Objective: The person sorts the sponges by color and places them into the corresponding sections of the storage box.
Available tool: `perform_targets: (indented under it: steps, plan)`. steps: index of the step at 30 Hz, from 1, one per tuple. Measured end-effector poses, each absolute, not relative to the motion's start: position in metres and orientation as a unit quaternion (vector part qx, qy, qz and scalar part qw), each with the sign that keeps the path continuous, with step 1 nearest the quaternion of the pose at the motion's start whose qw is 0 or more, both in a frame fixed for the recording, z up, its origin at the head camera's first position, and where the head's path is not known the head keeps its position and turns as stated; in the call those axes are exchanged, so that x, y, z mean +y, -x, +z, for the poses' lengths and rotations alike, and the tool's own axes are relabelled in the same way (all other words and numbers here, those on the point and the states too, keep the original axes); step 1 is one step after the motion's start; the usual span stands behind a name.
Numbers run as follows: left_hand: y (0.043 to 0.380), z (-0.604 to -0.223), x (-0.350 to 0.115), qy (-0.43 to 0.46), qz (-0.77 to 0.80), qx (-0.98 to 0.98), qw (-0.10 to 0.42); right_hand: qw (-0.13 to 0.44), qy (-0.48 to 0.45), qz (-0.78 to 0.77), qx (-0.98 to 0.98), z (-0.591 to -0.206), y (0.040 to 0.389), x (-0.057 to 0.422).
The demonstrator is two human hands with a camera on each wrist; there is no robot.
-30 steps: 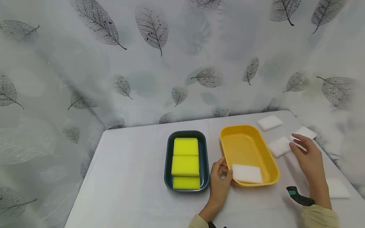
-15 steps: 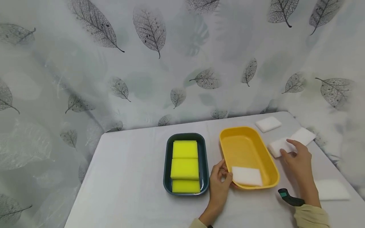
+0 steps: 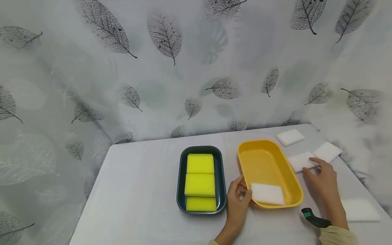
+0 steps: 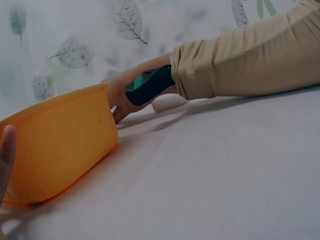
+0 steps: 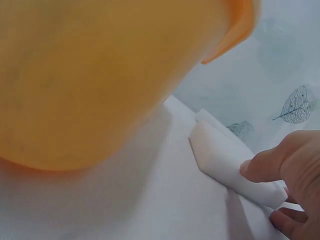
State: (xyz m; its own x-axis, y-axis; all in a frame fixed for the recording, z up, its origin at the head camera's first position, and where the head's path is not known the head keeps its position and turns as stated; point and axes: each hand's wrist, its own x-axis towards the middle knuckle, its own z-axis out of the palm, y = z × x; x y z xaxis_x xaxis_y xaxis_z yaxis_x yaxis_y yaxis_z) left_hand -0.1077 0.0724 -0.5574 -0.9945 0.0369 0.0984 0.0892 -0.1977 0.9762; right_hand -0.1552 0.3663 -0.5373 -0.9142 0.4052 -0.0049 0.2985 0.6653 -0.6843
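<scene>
My left hand [image 3: 236,206] holds the near left side of a yellow plastic tray [image 3: 261,166], thumb at the rim. Inside its near end lies a white sponge block [image 3: 267,194]. To the right of the tray, my right hand [image 3: 325,182] pinches the right end of another white sponge [image 3: 299,162] between thumb and fingers. The right wrist view has the thumb against the near side of that sponge [image 5: 220,155], with other fingertips at its far end, close over the table. The tray's outer wall [image 4: 65,140] fills the left of the left wrist view.
Left of the yellow tray stands a dark green tray [image 3: 180,177] with yellow sponges [image 3: 199,184] in it. More white sponges lie at the back [image 3: 290,137], beyond the right hand [image 3: 328,151] and near the right edge [image 3: 361,210]. A leaf-print curtain [image 3: 171,85] hangs behind the table.
My right hand has moved left and down from above the right-hand sponges onto the white sponge beside the yellow tray. My left hand stays on the tray.
</scene>
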Motion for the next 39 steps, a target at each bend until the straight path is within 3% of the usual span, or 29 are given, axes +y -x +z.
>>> perform_targets:
  steps: [22,31,39]
  plan:
    - [0.107,-0.56,0.072,0.049,-0.78,-0.624,0.004,0.032,0.213,0.393,-0.894,-0.524,0.148,0.386]
    - [0.109,-0.558,0.071,0.049,-0.779,-0.625,0.004,0.016,0.279,0.411,-0.867,-0.514,0.151,0.383]
    - [0.108,-0.559,0.071,0.039,-0.79,-0.611,-0.021,0.056,0.344,0.475,-0.808,-0.513,0.15,0.384]
